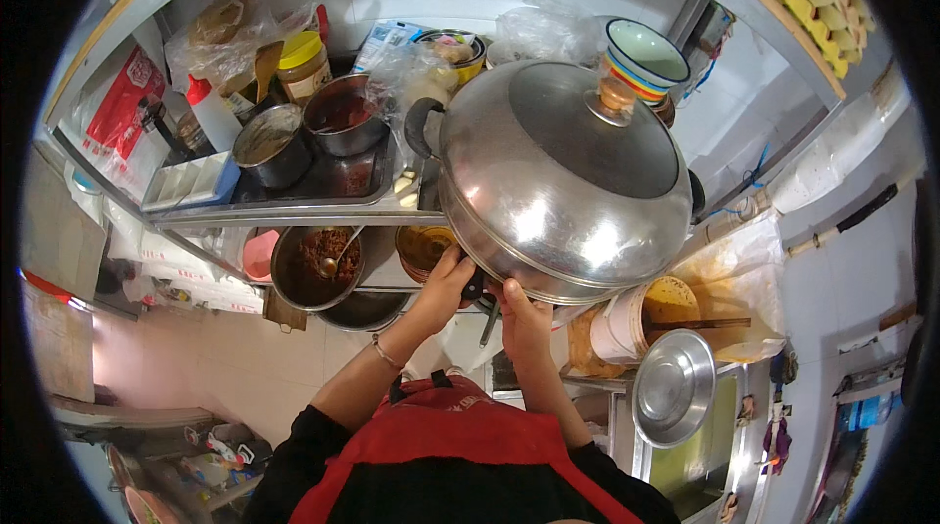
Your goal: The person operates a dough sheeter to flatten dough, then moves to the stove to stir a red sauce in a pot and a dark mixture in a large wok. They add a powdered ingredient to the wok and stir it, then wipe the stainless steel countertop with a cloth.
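A large steel wok (499, 259) stands before me, covered by a domed lid (477, 157) with a dark glass panel (580, 127) and a wooden knob (615, 94). A black side handle (418, 129) sticks out at its left. Just below the near rim, my left hand (442, 290) is closed around a black handle (474, 284) with a hole in its end; what it belongs to is hidden. Close beside it my right hand (525, 322) has its thumb up against the wok's underside. Its fingers are mostly hidden, so I cannot tell what they hold.
Left of the wok, a shelf tray (330, 190) carries two pots (272, 146). On the lower level sits a bowl of dark red seasoning (319, 252) with a ladle (328, 267). To the right are a white bucket (617, 329), a steel basin (673, 388) and a sink (698, 443).
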